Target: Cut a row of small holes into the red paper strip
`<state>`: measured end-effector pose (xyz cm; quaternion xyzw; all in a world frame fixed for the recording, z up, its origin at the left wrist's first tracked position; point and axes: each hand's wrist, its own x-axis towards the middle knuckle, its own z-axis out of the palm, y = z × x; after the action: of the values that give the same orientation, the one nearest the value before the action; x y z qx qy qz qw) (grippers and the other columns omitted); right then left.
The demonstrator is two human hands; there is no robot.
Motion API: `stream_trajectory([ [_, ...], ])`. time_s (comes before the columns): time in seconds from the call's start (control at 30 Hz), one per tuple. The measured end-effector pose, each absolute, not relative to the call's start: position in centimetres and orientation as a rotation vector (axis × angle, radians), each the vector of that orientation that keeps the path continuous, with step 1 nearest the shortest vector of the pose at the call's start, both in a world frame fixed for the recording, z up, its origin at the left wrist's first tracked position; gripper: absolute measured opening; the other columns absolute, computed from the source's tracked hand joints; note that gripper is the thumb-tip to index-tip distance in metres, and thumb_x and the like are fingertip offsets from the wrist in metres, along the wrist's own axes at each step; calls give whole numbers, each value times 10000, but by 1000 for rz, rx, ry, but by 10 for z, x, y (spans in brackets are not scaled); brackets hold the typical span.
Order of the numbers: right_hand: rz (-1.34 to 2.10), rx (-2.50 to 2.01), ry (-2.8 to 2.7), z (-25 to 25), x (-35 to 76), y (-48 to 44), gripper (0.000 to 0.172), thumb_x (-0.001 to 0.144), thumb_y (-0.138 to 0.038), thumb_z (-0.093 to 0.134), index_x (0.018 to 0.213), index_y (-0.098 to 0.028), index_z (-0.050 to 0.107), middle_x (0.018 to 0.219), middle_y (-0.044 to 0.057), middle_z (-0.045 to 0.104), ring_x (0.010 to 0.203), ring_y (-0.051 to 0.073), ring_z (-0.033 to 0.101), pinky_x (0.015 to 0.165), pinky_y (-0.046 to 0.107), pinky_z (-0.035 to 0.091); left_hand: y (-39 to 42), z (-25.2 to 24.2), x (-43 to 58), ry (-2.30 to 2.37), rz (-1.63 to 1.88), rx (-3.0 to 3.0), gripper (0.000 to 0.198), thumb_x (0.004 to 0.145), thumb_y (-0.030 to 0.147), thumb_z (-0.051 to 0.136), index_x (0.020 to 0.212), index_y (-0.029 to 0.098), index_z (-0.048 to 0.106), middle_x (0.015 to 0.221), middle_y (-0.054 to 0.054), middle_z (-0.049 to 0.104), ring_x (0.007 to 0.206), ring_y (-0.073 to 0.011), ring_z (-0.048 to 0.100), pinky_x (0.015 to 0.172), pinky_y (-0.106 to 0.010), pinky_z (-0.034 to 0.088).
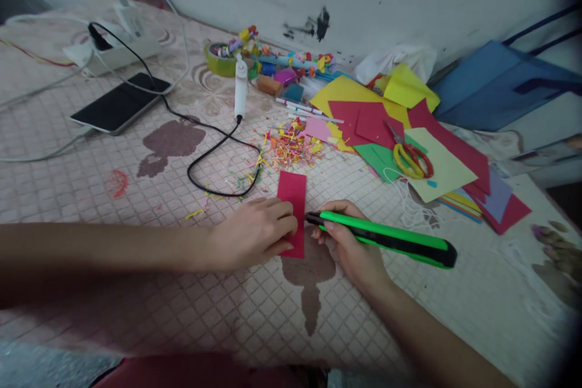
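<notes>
A red paper strip (pixel 291 188) lies upright to my view on the patterned tablecloth, in front of me. My left hand (pixel 257 231) comes in from the left, its curled fingers pressing the strip down at its lower left side. In my right hand (pixel 350 239) is a green and black utility knife (pixel 391 231), gripped near its front end. The knife's black tip points left at the strip's right edge, and its body slants out to the right. Whether a blade is out is too small to tell. Small paper scraps (pixel 291 148) are heaped just beyond the strip.
Coloured paper sheets (pixel 345 124) spread at the right, with scissors (pixel 411 160) and white string (pixel 416 206) on them. Behind are tape (pixel 220 60), markers (pixel 302 107) and a blue bag (pixel 495 85). A white glue gun (pixel 240 91) trails a black cord; a tablet (pixel 120 103) and power strip (pixel 113 48) lie left.
</notes>
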<state>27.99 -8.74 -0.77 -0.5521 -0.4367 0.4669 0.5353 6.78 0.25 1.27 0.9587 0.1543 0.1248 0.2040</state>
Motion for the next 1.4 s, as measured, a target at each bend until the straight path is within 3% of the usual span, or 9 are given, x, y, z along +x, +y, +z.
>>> stream_trajectory([
  [0.47, 1108, -1267, -896, 0, 278, -79, 93, 819, -219, 687, 910, -237, 687, 684, -26, 724, 627, 126, 675, 584, 228, 529, 38, 39, 71, 508, 594, 2486, 96, 910, 131, 668, 832, 185, 661, 731, 40, 685, 622, -95, 626, 598, -191, 470],
  [0.63, 1113, -1258, -866, -2, 279, -77, 102, 804, -220, 699, 901, -239, 675, 679, -34, 722, 616, 118, 667, 577, 221, 519, 127, 66, 73, 774, 876, 2515, 162, 914, 116, 578, 1032, 198, 653, 1215, -90, 704, 1074, -231, 663, 959, -400, 504],
  [0.7, 1122, -1253, -890, -3, 280, -77, 99, 825, -221, 695, 921, -239, 674, 693, -33, 724, 630, 121, 673, 589, 227, 528, 151, 68, 70, 876, 912, 2688, 69, 940, 203, 604, 889, 197, 651, 1244, -104, 699, 1175, -274, 638, 1055, -461, 458],
  [0.77, 1132, -1254, -926, -4, 281, -78, 91, 848, -220, 682, 937, -237, 674, 696, -31, 724, 638, 124, 677, 594, 230, 536, 156, 64, 64, 923, 865, 2833, 190, 967, 321, 625, 824, 198, 645, 1179, -109, 723, 1150, -298, 649, 1066, -494, 450],
  [0.83, 1145, -1260, -974, -4, 282, -81, 86, 863, -218, 671, 946, -237, 671, 693, -32, 726, 638, 124, 682, 591, 227, 540, 140, 55, 56, 890, 857, 2896, 195, 987, 382, 613, 956, 198, 673, 1180, -115, 722, 1150, -305, 652, 1033, -495, 479],
  [0.97, 1157, -1339, -1146, 2, 277, -89, 73, 906, -246, 660, 978, -240, 670, 712, -29, 745, 643, 118, 698, 603, 215, 549, 76, 34, 42, 515, 818, 2850, 201, 1045, 305, 528, 1076, 159, 663, 1095, -96, 750, 1043, -245, 706, 918, -393, 554],
  [1.07, 1081, -1399, -1321, 11, 269, -94, 101, 881, -209, 648, 973, -235, 682, 709, -27, 752, 627, 118, 710, 574, 200, 541, 39, 22, 35, 199, 786, 2709, 169, 1059, 268, 537, 1059, 155, 663, 1164, -99, 749, 1132, -215, 691, 1006, -361, 538],
  [1.23, 753, -1427, -1537, 15, 257, -96, 159, 803, -135, 623, 900, -235, 699, 665, -49, 728, 549, 95, 675, 515, 173, 501, 24, 18, 28, -4, 629, 2612, 224, 1068, 241, 520, 1185, 121, 669, 1406, -153, 657, 1403, -222, 546, 1216, -357, 410],
  [1.4, 686, -1445, -1595, 7, 258, -100, 256, 793, -81, 609, 953, -266, 687, 698, -74, 726, 579, 87, 672, 567, 178, 524, 23, 18, 22, -64, 289, 2668, 565, 1017, 416, 618, 1526, 197, 507, 1663, -220, 323, 1574, -376, 244, 1259, -586, 286],
])
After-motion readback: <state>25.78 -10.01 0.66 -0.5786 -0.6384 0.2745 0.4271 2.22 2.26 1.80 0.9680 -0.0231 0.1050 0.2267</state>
